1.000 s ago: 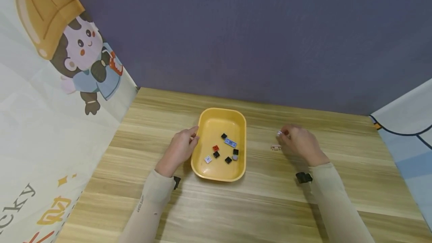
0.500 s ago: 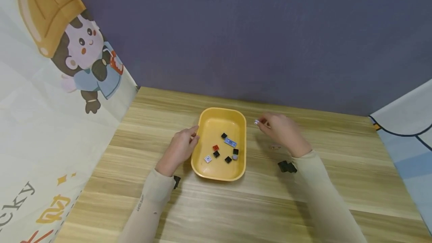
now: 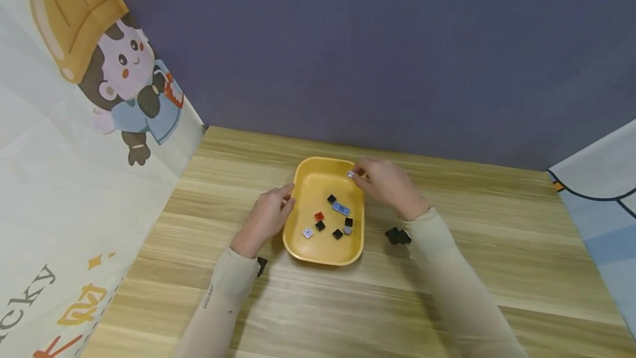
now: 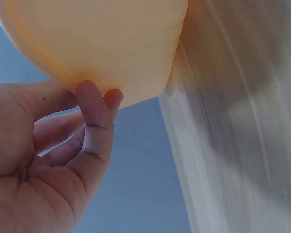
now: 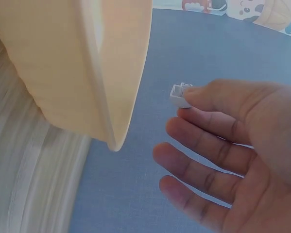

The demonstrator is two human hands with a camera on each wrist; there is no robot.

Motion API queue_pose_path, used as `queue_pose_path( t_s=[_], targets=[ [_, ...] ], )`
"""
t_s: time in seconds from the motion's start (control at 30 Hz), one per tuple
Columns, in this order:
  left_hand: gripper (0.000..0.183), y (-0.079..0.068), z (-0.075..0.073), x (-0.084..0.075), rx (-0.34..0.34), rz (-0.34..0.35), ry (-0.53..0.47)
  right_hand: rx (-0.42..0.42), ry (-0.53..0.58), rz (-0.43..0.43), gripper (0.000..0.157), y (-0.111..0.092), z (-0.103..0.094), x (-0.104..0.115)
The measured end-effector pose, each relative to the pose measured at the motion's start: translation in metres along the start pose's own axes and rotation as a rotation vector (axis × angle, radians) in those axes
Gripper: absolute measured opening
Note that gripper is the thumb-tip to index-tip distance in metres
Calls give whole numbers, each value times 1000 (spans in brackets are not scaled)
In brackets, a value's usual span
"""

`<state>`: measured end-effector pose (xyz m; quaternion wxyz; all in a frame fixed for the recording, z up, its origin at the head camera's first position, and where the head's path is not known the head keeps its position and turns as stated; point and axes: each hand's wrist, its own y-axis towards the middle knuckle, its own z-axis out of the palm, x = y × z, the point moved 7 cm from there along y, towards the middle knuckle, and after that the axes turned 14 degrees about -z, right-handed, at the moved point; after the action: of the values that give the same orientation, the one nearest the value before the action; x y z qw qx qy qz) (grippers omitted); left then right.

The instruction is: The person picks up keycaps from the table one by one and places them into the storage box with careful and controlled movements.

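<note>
A yellow tray (image 3: 323, 178) stands on the table. My left hand (image 3: 264, 215) pinches its left rim, fingertips against the outer wall (image 4: 130, 53) in the left wrist view. My right hand (image 3: 390, 182) is over the tray's far right corner, holding a small white toy brick (image 5: 178, 95) between thumb and index finger; its other fingers are spread, loosely bent. Inside the tray lie a blue printed piece (image 3: 340, 209), a red piece (image 3: 319, 216), a white square piece (image 3: 308, 233), a round greyish piece (image 3: 347, 230) and several small black pieces (image 3: 338, 234).
The wood-grain table (image 3: 318, 314) meets a dark blue wall panel (image 3: 367, 59) at the back. A cartoon-printed sheet (image 3: 64, 181) hangs at the left. Small black devices (image 3: 397, 236) sit at both wrists.
My right hand has carried the white brick leftward from the table's right side to above the tray. A small piece there is now hidden by the right arm. The left hand stays at the rim.
</note>
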<state>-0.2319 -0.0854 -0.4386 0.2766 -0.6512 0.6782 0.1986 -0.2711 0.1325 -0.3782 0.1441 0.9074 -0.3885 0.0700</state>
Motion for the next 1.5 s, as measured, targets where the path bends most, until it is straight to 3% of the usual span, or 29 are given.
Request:
queue_pose_path(
  t_s=[0.3, 0.57, 0.93, 1.5],
  targets=[
    [41, 0, 0, -1, 4, -7, -6, 6, -9, 10, 21, -1, 1, 0],
    [41, 0, 1, 1, 12, -16, -10, -16, -15, 51, 19, -16, -15, -4],
    [40, 0, 0, 0, -28, 18, -4, -18, -26, 72, 16, -59, -19, -20],
    [41, 0, 1, 1, -8, -1, -12, 56, -23, 123, 19, -124, 10, -65]
  ],
)
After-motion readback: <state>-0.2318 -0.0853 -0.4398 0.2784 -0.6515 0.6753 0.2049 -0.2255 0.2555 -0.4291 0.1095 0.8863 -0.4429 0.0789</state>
